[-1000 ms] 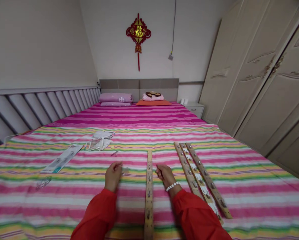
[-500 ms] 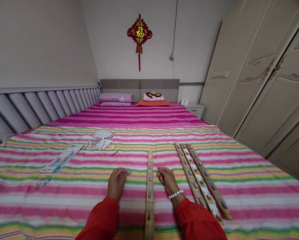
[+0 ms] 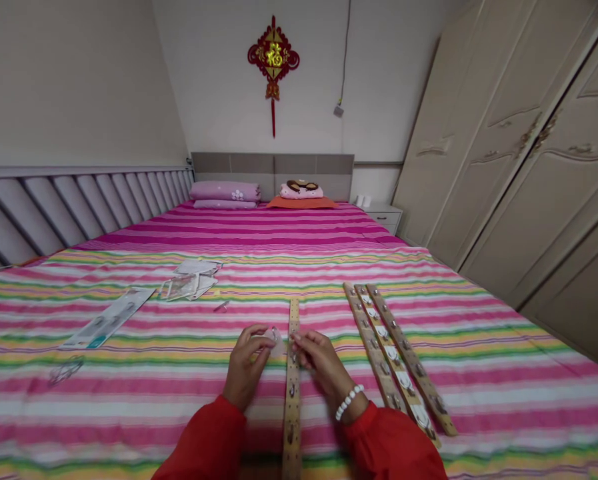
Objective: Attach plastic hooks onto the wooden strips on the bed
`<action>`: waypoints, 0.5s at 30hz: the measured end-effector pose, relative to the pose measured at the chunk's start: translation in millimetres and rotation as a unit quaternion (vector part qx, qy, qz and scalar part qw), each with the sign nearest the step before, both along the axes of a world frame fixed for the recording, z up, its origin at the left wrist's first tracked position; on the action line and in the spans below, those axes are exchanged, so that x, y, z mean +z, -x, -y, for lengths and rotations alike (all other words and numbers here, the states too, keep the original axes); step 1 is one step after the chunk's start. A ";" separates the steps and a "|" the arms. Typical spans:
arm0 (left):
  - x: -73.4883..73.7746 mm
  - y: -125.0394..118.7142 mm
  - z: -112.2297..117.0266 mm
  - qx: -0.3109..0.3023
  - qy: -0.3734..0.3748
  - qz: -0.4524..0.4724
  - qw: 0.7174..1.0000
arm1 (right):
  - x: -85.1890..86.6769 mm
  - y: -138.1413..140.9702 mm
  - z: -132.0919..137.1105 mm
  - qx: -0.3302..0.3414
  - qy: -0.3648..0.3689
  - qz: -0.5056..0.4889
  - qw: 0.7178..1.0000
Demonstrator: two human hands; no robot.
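Between the fingertips of my left hand (image 3: pixel 246 363) is a thin translucent piece with a small metal hook (image 3: pixel 276 340), held just left of a narrow wooden strip (image 3: pixel 292 400). The strip runs away from me across the bed and carries small metal hooks and rows of holes. My right hand (image 3: pixel 321 357), with a white bead bracelet (image 3: pixel 349 401) at its wrist, has its fingers pinched together over the strip's right edge. Whatever lies between those fingertips is too small to make out.
Further right lie three similar strips (image 3: pixel 393 353) with hooks, the middle one bearing white pieces. To the left are a clear hook package (image 3: pixel 109 319), a bundle of metal rings (image 3: pixel 66 369), several flat packets (image 3: pixel 191 279) and a small metal piece (image 3: pixel 222 306), all on the striped bedspread (image 3: pixel 179 413).
Both hands have come closer together at the strip. The translucent piece now shows in my left fingers, and my right fingers have moved over the strip. The view has shifted slightly.
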State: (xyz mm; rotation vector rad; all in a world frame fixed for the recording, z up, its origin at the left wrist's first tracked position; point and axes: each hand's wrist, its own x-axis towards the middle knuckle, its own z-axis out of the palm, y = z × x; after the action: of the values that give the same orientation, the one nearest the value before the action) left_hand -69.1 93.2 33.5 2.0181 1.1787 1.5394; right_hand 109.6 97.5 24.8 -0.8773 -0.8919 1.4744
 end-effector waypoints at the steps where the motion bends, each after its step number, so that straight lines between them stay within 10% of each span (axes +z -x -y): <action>1: 0.8 -3.6 -0.5 -0.003 0.001 0.002 1.000 | 3.4 1.7 1.8 0.014 0.004 0.001 1.000; 15: 12.0 -26.3 -0.6 -0.013 0.144 0.071 0.987 | 14.4 -16.7 -4.4 0.000 -0.009 0.057 0.998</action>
State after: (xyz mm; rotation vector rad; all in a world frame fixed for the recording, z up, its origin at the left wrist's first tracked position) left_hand -42.8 93.8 45.4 1.7014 1.2338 1.3842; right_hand 126.3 101.9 39.2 -0.9550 -0.9869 1.4265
